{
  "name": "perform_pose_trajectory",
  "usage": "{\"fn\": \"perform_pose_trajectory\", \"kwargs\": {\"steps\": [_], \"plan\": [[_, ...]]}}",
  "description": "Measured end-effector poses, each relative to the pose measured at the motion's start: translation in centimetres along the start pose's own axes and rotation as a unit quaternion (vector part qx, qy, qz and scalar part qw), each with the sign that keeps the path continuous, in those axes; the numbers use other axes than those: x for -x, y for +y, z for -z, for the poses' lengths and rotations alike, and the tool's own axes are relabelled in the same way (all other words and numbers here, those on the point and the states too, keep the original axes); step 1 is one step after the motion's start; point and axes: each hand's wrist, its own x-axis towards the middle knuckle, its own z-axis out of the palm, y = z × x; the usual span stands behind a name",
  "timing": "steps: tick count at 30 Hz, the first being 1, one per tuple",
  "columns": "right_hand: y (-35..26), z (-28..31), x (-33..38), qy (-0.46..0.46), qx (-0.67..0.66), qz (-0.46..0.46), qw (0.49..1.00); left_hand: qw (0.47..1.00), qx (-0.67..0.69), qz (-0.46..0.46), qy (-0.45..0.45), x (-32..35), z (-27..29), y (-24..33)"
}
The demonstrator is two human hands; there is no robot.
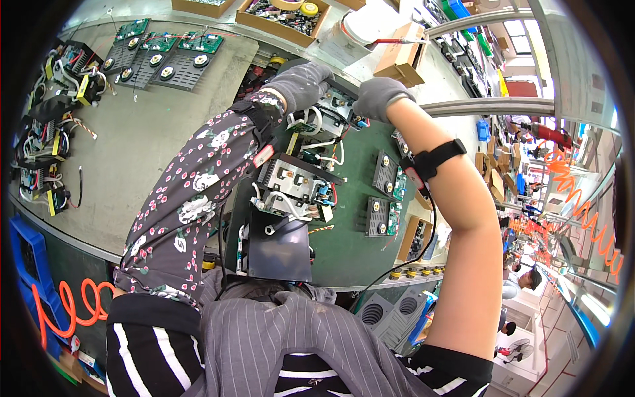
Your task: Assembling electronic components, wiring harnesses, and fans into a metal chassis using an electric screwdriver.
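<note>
Both my hands wear grey gloves and reach to the far end of the green bench. My left hand (301,86) curls over the far left side of an electronic assembly (336,106) with a metal plate and white wires. My right hand (382,98) is closed at the assembly's right side, fingertips partly hidden. A black edge of casing (344,87) runs between the hands. Nearer to me stands a second assembly (297,182) with a metal plate, white cables and coloured wires. A dark smooth casing (279,250) lies closest to my body.
Black slotted plates with green circuit boards lie on the right (382,217) and far left (188,61). More wired assemblies (46,145) line the left edge. Beyond are a parts box (284,18), a white bucket (360,30) and a carton (400,56). A metal post (486,107) stands right.
</note>
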Motion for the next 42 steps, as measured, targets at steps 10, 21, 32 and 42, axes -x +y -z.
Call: {"fn": "perform_pose_trajectory", "kwargs": {"steps": [10, 21, 32, 42], "plan": [[1.8, -2.3, 0.6, -0.002, -0.087, 0.052, 0.995, 1.0, -0.009, -0.019, -0.016, 0.1, 1.1, 0.7], [2.9, -4.5, 0.2, -0.049, -0.401, -0.003, 0.915, 1.0, -0.009, -0.027, -0.001, 0.4, 0.7, 0.4], [3.8, -5.0, -0.5, -0.085, -0.478, -0.024, 0.874, 1.0, 0.005, -0.008, 0.018, 0.0, 0.2, 0.1], [2.4, -3.8, -1.0, -0.063, -0.217, 0.058, 0.972, 0.999, -0.007, -0.001, 0.034, -0.5, -0.9, -0.7]]}}
